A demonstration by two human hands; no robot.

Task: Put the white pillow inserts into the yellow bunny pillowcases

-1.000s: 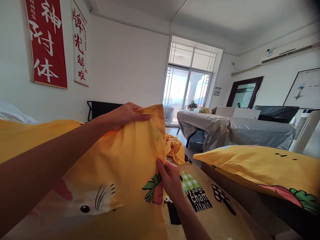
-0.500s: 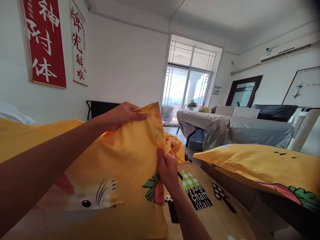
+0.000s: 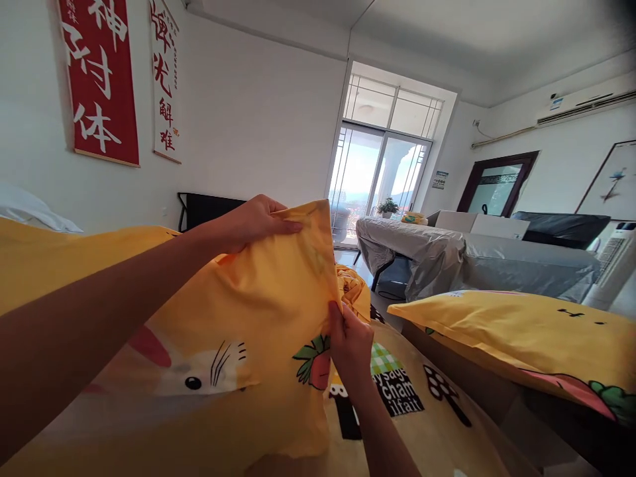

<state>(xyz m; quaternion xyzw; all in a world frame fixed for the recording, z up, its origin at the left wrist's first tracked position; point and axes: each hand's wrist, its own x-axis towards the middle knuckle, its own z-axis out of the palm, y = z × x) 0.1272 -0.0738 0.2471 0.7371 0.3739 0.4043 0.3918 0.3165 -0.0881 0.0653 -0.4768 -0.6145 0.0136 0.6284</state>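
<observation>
A yellow pillowcase point(image 3: 278, 285) with a printed white animal face and a carrot hangs in front of me. My left hand point(image 3: 261, 222) pinches its top edge near the upper corner, thumb on the near side. Lower down, my right hand point(image 3: 352, 338) grips the right side edge between thumb and fingers. The cloth between the hands is stretched fairly flat, while its left part sags in folds. Whether anything is inside the pillowcase I cannot tell. Beneath it lies a beige printed cover point(image 3: 447, 444) with dark lettering.
A plump yellow pillow point(image 3: 507, 331) rests on the right. Crumpled yellow cloth point(image 3: 354, 281) lies behind my right hand. Farther back, a table point(image 3: 397, 232) is draped in plastic sheeting, with a potted plant point(image 3: 387, 207) on it. White bedding point(image 3: 34, 209) shows at far left.
Both hands and the pillowcase have shifted slightly right in the view. The pillowcase's lower edge has risen a little, and the room has shifted slightly right too. Both grips stay the same.
</observation>
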